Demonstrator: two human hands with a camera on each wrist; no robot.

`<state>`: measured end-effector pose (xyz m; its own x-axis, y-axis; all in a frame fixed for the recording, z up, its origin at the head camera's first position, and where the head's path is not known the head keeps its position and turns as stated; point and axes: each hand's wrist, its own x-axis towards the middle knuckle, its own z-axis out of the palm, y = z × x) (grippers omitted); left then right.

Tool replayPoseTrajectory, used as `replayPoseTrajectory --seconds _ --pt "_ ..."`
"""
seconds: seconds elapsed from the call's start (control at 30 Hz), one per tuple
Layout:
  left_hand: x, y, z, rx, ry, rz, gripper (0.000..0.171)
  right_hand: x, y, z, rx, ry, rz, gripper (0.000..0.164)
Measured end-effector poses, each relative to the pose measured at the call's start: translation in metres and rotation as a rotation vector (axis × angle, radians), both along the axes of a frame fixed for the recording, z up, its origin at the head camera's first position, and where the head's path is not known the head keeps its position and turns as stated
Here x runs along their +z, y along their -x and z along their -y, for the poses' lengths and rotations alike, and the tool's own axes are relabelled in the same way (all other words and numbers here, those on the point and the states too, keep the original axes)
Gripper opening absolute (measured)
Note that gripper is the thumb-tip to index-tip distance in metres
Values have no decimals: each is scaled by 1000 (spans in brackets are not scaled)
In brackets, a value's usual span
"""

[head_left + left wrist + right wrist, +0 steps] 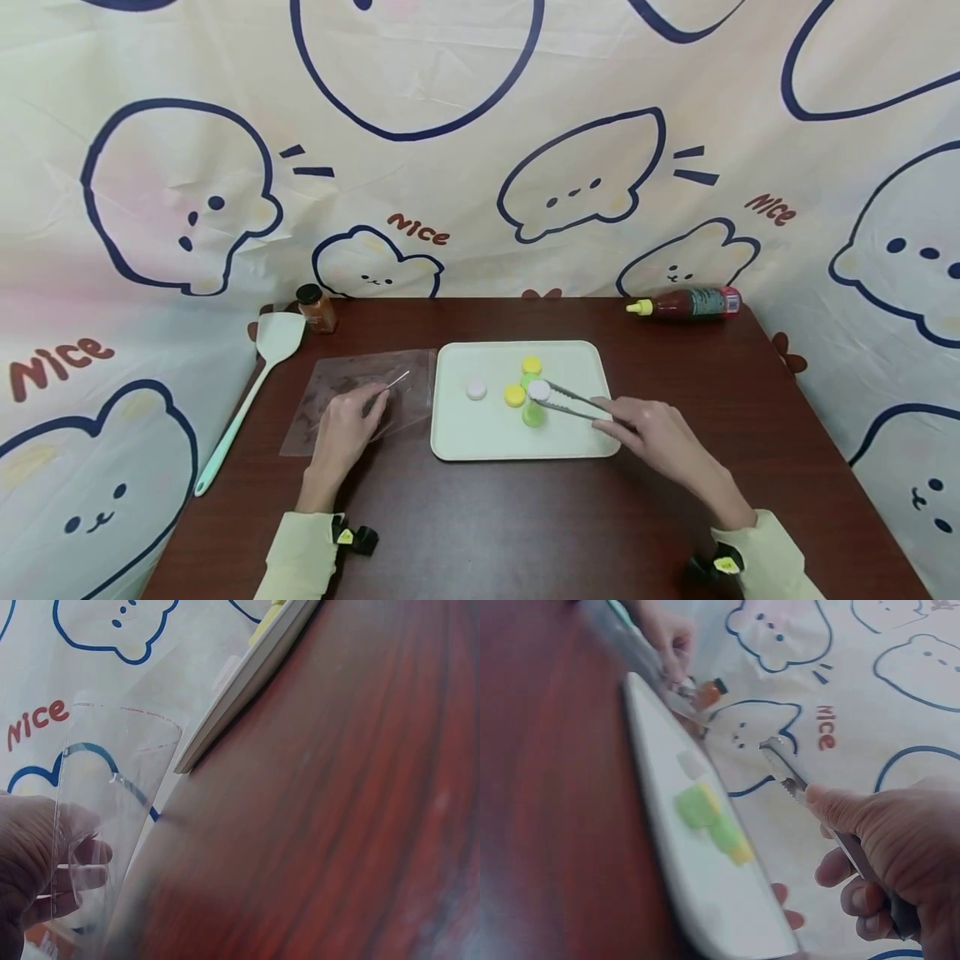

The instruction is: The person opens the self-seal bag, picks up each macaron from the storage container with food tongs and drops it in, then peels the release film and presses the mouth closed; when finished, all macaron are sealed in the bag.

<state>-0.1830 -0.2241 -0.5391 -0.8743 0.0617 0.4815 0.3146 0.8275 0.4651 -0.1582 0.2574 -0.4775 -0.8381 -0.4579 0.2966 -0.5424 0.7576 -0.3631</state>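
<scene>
- My right hand (pixel 660 429) is curled round metal tongs (pixel 576 410), thumb on one arm and fingers on the other; their ridged inner edges show in the right wrist view. The arms stand narrow, reaching over the tray from 4 o'clock, with a raised white disc (pixel 538 391) between the tips.
- My left hand (pixel 350 423), at 8 to 9 o'clock from the tray, has thumb and fingertips nearly together, pinching a clear plastic bag (pixel 337 383). The bag is thin, glossy and creased. A slim pale line runs from my fingertips towards 2 o'clock; I cannot tell whether it is the bag's edge.
- The tray (pixel 457 433) is white, smooth and rectangular, with rounded corners and a low rim. Near its middle, two yellow discs (pixel 514 395) and two green discs (pixel 533 415) sit close together; a lone white disc lies at 9 o'clock.
- Farther out at 9 o'clock lies a spatula (pixel 279 337), broad and pale, with a slender mint handle.
- Around 10 o'clock, a small jar (pixel 320 315) has a black lid and orange-brown contents.
- At 2 o'clock, a dark red bottle (pixel 675 305) lies sideways, its yellow nozzle towards 9.
- The worktop (pixel 480 525) is dark reddish-brown, wood-grained and slightly shiny.
</scene>
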Motion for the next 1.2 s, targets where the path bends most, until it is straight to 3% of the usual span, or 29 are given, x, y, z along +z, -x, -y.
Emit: replayPoseTrajectory --seconds 0.37,0.57,0.73,1.0,1.2 --pt "3 1 2 -12 -21 -11 16 29 41 13 39 50 -54 37" --pt "4 1 3 -2 -7 -9 16 36 58 46 68 53 26 40" --pt "4 0 3 1 7 -15 16 28 67 85 167 14 26 37" --pt "0 -2 3 -6 33 -27 15 -6 83 146 345 -96 21 35" --pt "2 -1 0 -4 50 -37 14 -17 93 171 392 -120 50 34"
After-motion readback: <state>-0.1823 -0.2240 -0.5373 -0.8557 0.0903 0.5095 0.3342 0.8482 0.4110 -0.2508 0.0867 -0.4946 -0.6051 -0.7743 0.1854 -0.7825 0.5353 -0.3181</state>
